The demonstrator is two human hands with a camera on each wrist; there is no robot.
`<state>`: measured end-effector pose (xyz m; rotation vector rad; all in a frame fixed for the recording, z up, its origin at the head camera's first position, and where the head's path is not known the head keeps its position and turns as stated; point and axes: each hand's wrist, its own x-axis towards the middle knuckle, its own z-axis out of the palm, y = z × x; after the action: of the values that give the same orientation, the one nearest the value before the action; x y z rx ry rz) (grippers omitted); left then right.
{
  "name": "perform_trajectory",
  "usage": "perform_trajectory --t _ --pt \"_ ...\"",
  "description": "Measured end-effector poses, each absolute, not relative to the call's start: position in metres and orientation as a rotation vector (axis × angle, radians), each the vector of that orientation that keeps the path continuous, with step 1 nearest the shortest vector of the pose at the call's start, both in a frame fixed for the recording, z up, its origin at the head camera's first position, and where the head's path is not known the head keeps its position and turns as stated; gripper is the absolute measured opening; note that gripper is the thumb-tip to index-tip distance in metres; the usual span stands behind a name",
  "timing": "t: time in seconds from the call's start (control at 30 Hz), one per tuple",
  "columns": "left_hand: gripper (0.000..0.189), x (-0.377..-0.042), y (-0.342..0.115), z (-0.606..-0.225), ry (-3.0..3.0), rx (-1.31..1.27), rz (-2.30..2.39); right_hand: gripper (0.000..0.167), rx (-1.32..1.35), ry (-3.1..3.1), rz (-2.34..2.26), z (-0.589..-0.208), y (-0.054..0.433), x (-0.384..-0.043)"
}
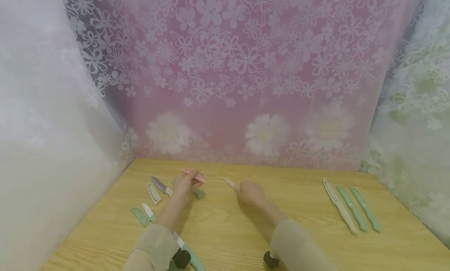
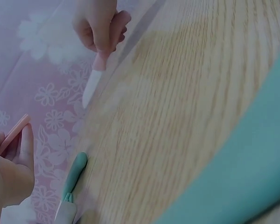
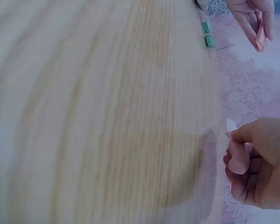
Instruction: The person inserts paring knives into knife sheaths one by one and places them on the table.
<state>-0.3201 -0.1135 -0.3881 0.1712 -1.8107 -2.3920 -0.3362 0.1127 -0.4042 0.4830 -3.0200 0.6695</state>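
Observation:
Above the middle of the table, my left hand pinches a pink knife sheath between thumb and fingers; its slim edge shows in the left wrist view. My right hand grips a small knife by its pink handle, fingers curled round it. The knife's white blade is bare and points towards the left hand, with a gap between blade and sheath. Below the left hand lies a green-handled knife on the table, partly hidden by that hand in the head view.
At left lie a dark-bladed knife, a cream sheath, a green sheath and a small white-bladed knife. Another green-handled knife is near the front edge. A cream knife and two green knives lie at right.

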Motion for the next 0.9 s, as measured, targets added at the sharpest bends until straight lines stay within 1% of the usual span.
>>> perform_trajectory --t 0.27,0.43,0.5,0.63,0.7,0.9 --pt "0.029 -0.321 -0.111 -0.384 -1.784 0.183 -2.444 0.037 0.62 -2.89 0.928 -0.394 0.131 -0.319" --pt "0.032 -0.322 -0.11 -0.387 -1.747 0.169 -2.489 0.028 0.651 -2.876 1.119 -0.389 0.137 -0.306" --pt "0.032 -0.322 -0.109 -0.387 -1.722 0.171 -2.522 0.027 0.685 -2.876 1.213 -0.387 0.138 -0.301" --pt "0.03 -0.323 -0.106 -0.386 -1.688 0.172 -2.567 0.033 0.752 -2.864 1.463 -0.382 0.137 -0.291" --pt "0.029 -0.323 -0.105 -0.386 -1.691 0.169 -2.57 0.033 0.786 -2.857 1.563 -0.38 0.136 -0.287" --pt "0.027 -0.323 -0.103 -0.386 -1.687 0.131 -2.601 0.034 0.899 -2.837 1.627 -0.378 0.134 -0.28"
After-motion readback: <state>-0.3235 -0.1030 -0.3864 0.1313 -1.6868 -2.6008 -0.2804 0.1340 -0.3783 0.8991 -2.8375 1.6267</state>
